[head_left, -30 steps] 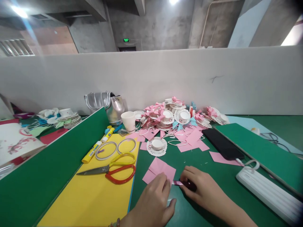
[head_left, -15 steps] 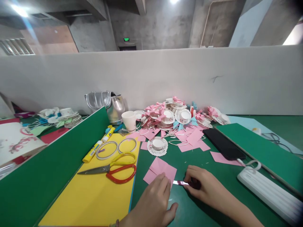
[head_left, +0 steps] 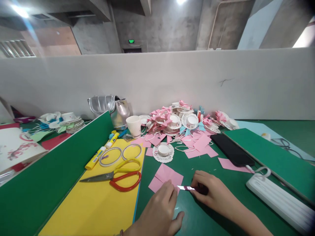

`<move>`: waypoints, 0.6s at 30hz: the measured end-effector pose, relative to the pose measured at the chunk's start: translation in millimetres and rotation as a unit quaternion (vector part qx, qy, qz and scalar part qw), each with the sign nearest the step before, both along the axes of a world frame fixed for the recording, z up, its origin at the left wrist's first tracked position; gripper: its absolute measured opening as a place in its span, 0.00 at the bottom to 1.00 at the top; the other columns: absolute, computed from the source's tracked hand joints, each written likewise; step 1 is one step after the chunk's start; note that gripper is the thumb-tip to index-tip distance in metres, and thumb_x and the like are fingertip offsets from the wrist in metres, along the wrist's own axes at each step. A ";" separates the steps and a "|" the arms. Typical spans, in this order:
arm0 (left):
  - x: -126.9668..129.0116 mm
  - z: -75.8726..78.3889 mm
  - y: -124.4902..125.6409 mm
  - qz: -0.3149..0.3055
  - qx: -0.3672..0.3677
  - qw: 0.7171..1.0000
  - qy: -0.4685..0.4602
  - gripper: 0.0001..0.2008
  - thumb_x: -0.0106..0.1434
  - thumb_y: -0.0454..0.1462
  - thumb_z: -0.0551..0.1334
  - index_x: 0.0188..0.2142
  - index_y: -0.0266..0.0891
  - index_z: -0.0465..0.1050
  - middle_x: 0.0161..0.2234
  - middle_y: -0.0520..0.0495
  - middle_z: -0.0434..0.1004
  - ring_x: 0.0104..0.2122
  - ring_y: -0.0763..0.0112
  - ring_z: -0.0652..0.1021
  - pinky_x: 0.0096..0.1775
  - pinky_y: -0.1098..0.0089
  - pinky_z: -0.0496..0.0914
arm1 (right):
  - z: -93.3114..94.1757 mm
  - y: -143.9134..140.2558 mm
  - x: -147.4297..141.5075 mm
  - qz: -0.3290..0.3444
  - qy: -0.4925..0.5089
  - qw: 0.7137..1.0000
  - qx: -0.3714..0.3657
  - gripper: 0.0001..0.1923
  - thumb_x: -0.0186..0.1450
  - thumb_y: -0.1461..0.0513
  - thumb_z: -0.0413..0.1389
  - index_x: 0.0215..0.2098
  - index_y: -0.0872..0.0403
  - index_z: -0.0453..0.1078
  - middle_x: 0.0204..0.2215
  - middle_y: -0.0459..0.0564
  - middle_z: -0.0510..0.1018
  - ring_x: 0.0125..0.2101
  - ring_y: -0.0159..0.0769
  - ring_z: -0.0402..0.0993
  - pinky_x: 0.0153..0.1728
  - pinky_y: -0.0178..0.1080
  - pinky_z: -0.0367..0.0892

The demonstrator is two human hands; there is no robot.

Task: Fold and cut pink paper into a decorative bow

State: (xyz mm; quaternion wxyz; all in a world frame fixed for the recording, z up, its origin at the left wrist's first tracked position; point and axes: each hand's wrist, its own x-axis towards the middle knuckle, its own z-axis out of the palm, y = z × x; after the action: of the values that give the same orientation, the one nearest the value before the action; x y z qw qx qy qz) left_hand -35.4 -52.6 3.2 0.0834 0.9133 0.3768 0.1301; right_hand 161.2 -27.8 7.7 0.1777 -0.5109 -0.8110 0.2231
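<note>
My left hand (head_left: 161, 206) lies with its fingers stretched over the lower part of a pink paper square (head_left: 162, 175), thumb apart. The square shows crease or cut lines meeting near its middle. My right hand (head_left: 209, 188) is closed around a utility knife (head_left: 188, 188), whose bare blade points left. The blade's tip is at the square's right edge, close to my left fingertips; whether it touches the paper I cannot tell. Just beyond the square sits a small white paper hat (head_left: 163, 150) with a fringed brim.
Scissors (head_left: 125, 175) and two tape rolls (head_left: 110, 156) lie on yellow paper (head_left: 98, 203) at left, beside glue sticks (head_left: 95, 158). A paper cup (head_left: 134, 126) stands behind. Paper hats with pink bows (head_left: 172, 119) are heaped by the wall. A phone (head_left: 232, 149) and power strip (head_left: 280, 200) lie right.
The knife in my right hand has shifted slightly left and up, so its blade tip is nearer my left fingertips. My left hand and the pink square have hardly moved.
</note>
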 end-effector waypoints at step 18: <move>6.5 -12.2 -2.0 -0.040 0.024 0.999 -0.007 0.20 0.53 0.36 0.59 0.44 0.26 0.65 0.38 0.36 0.70 0.44 0.55 0.68 0.44 0.63 0.69 | 5.1 -0.6 5.0 0.015 -0.024 1.000 0.000 0.04 0.57 0.67 0.50 0.27 0.53 0.65 0.26 0.45 0.69 0.25 0.32 0.65 0.26 0.33 0.60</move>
State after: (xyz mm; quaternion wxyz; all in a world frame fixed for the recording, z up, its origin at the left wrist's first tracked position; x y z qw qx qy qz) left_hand -28.8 -54.6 -9.0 0.0691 0.9285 0.3361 0.1420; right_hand 166.1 -28.5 12.7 0.1546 -0.5037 -0.8227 0.2136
